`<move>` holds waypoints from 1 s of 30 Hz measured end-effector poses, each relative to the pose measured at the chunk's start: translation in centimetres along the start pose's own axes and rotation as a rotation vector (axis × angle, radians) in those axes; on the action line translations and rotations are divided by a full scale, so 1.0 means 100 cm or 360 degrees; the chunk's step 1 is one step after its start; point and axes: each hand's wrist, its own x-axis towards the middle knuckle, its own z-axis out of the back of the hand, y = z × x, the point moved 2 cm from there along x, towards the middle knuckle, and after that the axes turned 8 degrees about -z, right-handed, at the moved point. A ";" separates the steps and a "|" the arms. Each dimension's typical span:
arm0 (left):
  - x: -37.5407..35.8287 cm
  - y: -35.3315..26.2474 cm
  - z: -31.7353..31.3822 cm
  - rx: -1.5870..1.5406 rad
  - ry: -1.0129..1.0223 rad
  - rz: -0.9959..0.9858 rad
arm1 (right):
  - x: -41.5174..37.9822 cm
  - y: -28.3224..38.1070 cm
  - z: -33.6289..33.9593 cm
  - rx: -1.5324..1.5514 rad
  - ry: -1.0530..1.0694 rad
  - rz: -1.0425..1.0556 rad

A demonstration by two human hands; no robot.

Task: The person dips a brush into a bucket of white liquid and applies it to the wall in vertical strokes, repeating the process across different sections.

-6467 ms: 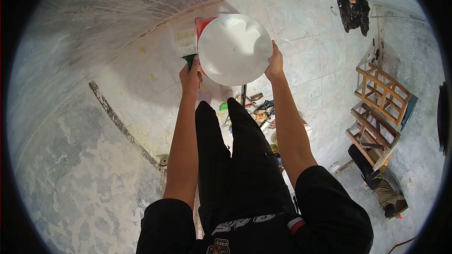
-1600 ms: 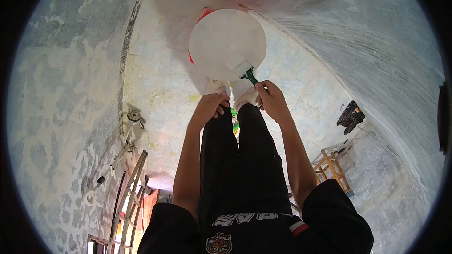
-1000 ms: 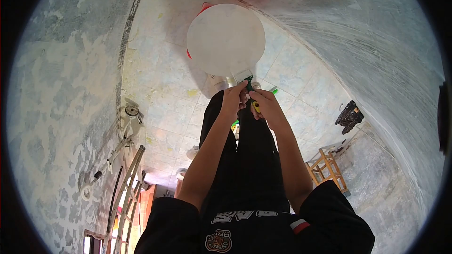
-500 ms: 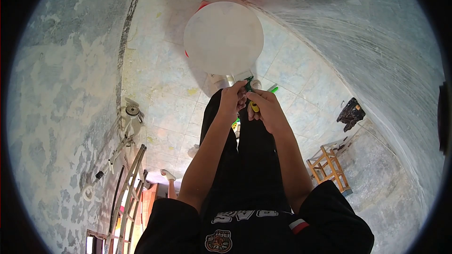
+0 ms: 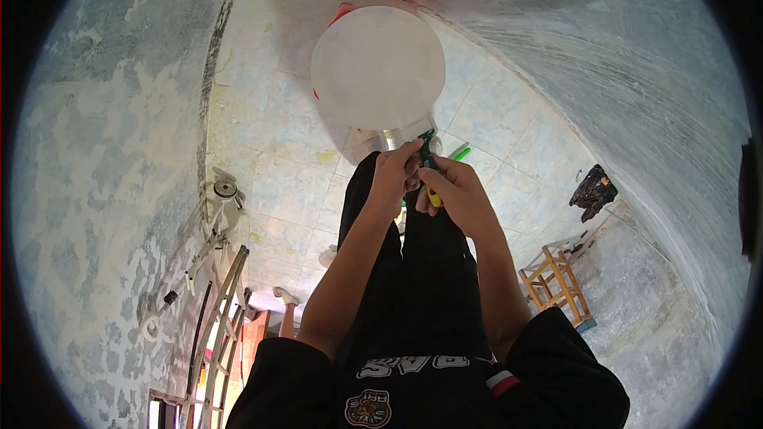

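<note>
A small tool [image 5: 429,160] with a dark green body and a yellow end is between my two hands, above my knees. My right hand [image 5: 455,191] is closed round its lower, yellow part. My left hand [image 5: 396,174] is closed close beside the tool's green part; whether its fingertips grip the tool or something smaller is hidden. Just beyond the hands is a large round white surface [image 5: 378,67], with red edges showing from under it. A clear container and a pale cylinder [image 5: 393,139] stand near its lower rim.
A bright green item [image 5: 462,153] lies right of my hands. A wooden stool [image 5: 558,287] and a black crumpled bag [image 5: 593,192] are at the right. A ladder [image 5: 218,334] leans at the left, near another person's foot [image 5: 284,295]. Rough plastered walls rise on both sides.
The tool now shows more of its green body between my hands, and its yellow end has shifted slightly down. My right hand has moved a little right and down.
</note>
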 end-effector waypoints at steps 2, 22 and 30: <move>-0.002 -0.001 -0.003 0.0021 0.0028 -0.0033 | -0.002 0.003 0.001 -0.0061 -0.0084 0.0099; 0.047 0.040 -0.004 0.0182 0.0231 -0.0087 | 0.038 -0.032 0.035 -0.1367 -0.0765 0.0451; 0.047 0.051 -0.003 -0.0029 0.0223 0.0176 | 0.026 -0.027 0.036 -0.1209 -0.0588 0.0420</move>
